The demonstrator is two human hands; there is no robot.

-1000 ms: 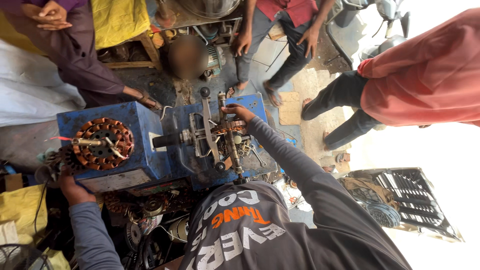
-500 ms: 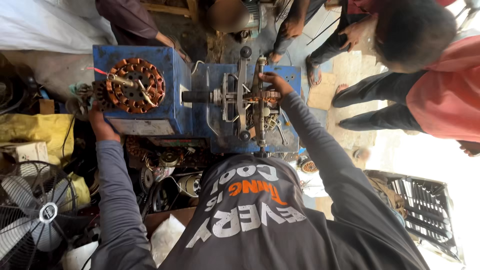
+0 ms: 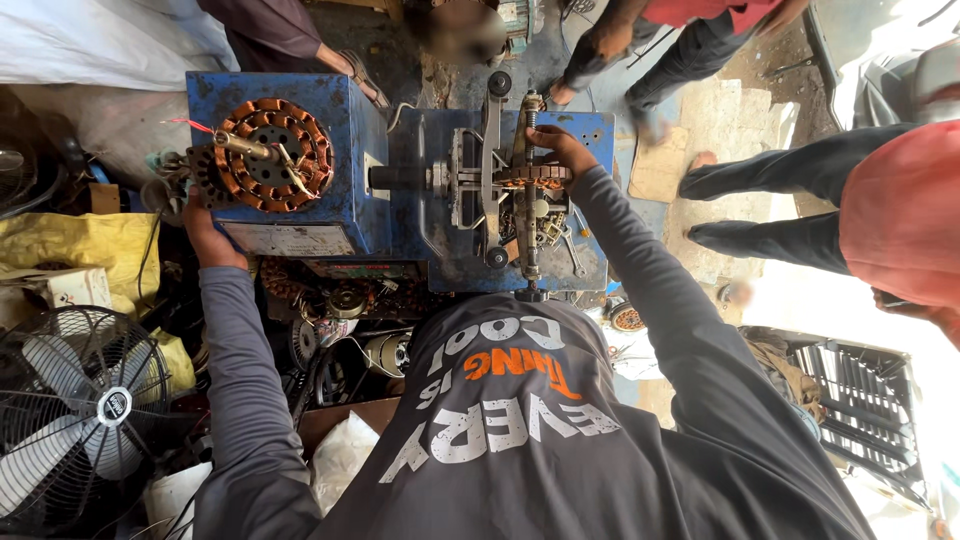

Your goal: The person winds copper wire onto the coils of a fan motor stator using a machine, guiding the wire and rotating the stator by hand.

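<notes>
Right hand (image 3: 552, 148): we are keeping it clamped on the winding former (image 3: 530, 178).
Left hand (image 3: 205, 222): we are bracing the blue machine (image 3: 345, 205) (grip hidden, cannot tell).
Care: we are judging steady wire tension matters.

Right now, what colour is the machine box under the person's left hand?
Blue, scuffed and worn: the box shows best in the head view.

A: Winding machine (image 3: 350, 200): blue, paint chipped. Stator (image 3: 272, 155): copper-orange coils ringed around a dark core.

B: Sleeves (image 3: 245, 400): grey. Shirt (image 3: 520, 440): dark grey, white lettering, one orange word.

A: Sack (image 3: 90, 245): yellow. Fan (image 3: 75, 420): black grille, pale grey blades.

B: Bystander's shirt (image 3: 900, 215): salmon red; trousers (image 3: 790, 170) black.
</notes>
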